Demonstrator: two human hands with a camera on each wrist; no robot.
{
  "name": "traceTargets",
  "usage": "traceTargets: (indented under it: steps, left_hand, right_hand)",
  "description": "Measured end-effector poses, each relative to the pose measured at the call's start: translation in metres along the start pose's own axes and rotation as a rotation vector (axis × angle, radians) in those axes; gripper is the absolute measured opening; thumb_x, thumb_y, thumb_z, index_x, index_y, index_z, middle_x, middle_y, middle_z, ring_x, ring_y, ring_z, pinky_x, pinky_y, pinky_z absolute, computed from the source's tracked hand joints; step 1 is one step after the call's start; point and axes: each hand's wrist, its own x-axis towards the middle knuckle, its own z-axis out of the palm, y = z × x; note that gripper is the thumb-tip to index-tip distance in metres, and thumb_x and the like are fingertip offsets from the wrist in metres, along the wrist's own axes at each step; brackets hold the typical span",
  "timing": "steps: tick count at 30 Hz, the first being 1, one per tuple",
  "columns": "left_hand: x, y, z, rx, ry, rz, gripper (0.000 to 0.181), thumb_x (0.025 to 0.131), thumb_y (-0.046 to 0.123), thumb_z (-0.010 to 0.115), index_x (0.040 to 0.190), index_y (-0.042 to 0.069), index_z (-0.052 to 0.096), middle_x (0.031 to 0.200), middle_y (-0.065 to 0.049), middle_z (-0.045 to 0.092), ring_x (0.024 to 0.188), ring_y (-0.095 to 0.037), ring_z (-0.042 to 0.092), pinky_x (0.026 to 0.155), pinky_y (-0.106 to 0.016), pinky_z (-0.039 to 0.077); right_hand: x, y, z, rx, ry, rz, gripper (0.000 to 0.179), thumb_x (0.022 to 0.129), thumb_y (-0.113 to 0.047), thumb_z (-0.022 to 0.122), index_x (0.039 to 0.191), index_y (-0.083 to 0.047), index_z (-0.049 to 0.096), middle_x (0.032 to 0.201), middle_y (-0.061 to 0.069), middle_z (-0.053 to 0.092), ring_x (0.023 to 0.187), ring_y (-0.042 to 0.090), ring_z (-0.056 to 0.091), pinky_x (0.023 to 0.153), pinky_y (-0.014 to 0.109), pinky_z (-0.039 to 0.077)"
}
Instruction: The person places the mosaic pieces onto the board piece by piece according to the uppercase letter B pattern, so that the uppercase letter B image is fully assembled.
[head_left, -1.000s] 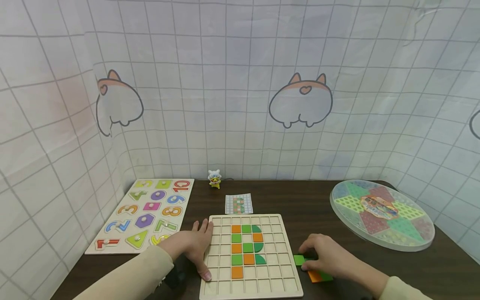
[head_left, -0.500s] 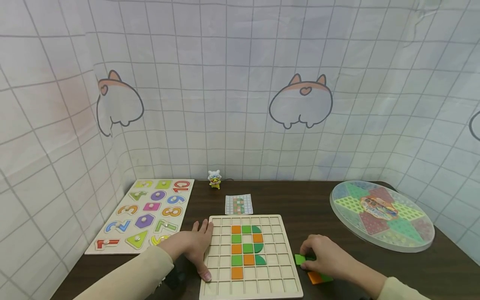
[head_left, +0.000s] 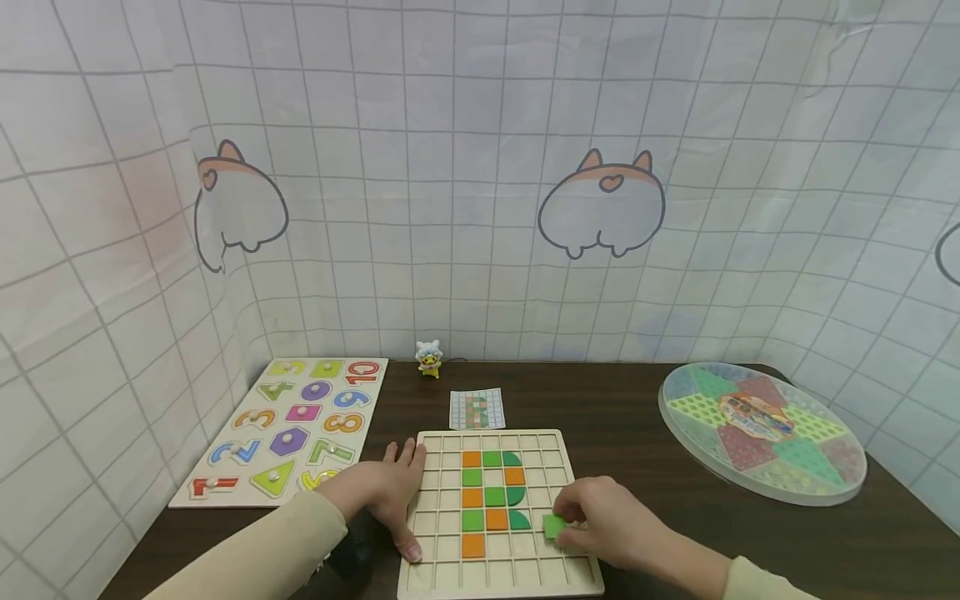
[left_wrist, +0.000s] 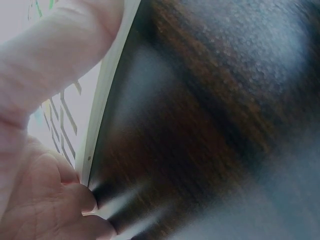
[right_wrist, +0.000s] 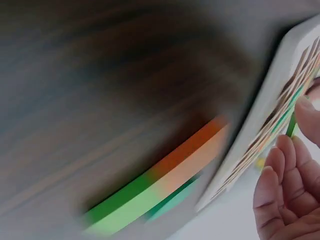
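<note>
My right hand (head_left: 611, 521) pinches a light green square tile (head_left: 553, 526) between thumb and fingers, over the right part of the wooden grid board (head_left: 551, 442). In the right wrist view this tile (right_wrist: 291, 125) shows edge-on at the fingertips. Orange squares (head_left: 472, 546), light green squares (head_left: 472, 521) and dark green quarter-round pieces (head_left: 518, 520) sit in the board's middle cells. My left hand (head_left: 390, 496) rests along the board's left edge, thumb and fingers spread. The left wrist view shows that hand (left_wrist: 45, 190) against the board's side (left_wrist: 105, 100).
Beside the board, an orange tile (right_wrist: 190, 155), a light green tile (right_wrist: 125, 202) and a dark green piece (right_wrist: 172, 200) lie on the dark table. Behind are a pattern card (head_left: 477, 409) and small figurine (head_left: 429, 358). A number puzzle (head_left: 285, 433) lies left, a round game board (head_left: 765, 433) right.
My right hand has picked up the light green tile from beside the board and moved left with it, over the board. The left hand has stayed in place.
</note>
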Motion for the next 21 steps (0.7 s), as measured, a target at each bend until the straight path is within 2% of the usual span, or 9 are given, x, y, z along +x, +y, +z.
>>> traceTargets:
  steps: [4,9,14,18,21]
  left_hand:
    - [0.0,0.0,0.001,0.001,0.005,0.001,0.163,0.042,0.082,0.085,0.164,0.005,0.01,0.172,-0.02,0.009,0.157,-0.046,0.01,0.122,-0.059,0.027]
    - [0.0,-0.001,0.002,0.002,0.009,0.008,0.165,0.04,0.084,0.084,0.164,0.005,0.009,0.172,-0.02,0.009,0.157,-0.047,0.009,0.122,-0.059,0.028]
    - [-0.001,0.0,0.001,-0.004,0.004,0.006,0.166,0.04,0.084,0.084,0.164,0.006,0.008,0.172,-0.02,0.008,0.157,-0.046,0.009,0.122,-0.058,0.028]
    - [-0.001,0.0,0.001,0.001,0.005,0.003,0.166,0.04,0.084,0.084,0.164,0.006,0.009,0.172,-0.02,0.008,0.157,-0.046,0.009,0.122,-0.058,0.028]
    - [-0.001,0.0,0.001,0.002,0.008,0.002,0.166,0.039,0.084,0.084,0.164,0.005,0.009,0.172,-0.021,0.009,0.157,-0.047,0.01,0.122,-0.058,0.027]
  right_hand:
    - [0.012,-0.024,0.014,-0.054,-0.04,-0.043,0.015,0.079,-0.015,0.086,0.078,-0.014,0.072,0.067,-0.014,0.053,0.062,-0.003,0.041,0.057,0.019,0.039]
    - [0.021,-0.047,0.029,-0.114,-0.078,-0.088,0.016,0.077,-0.017,0.089,0.079,-0.014,0.073,0.066,-0.015,0.054,0.063,-0.003,0.041,0.06,0.017,0.04]
    - [0.026,-0.063,0.039,-0.114,-0.107,-0.13,0.013,0.076,-0.015,0.088,0.079,-0.012,0.076,0.063,-0.016,0.055,0.061,-0.004,0.041,0.058,0.014,0.04]
    - [0.03,-0.071,0.044,-0.12,-0.13,-0.123,0.013,0.077,-0.017,0.088,0.077,-0.013,0.076,0.061,-0.016,0.053,0.059,-0.004,0.041,0.056,0.013,0.039]
    - [0.031,-0.074,0.046,-0.13,-0.125,-0.12,0.014,0.077,-0.019,0.089,0.077,-0.013,0.076,0.062,-0.015,0.057,0.06,-0.005,0.043,0.057,0.013,0.04]
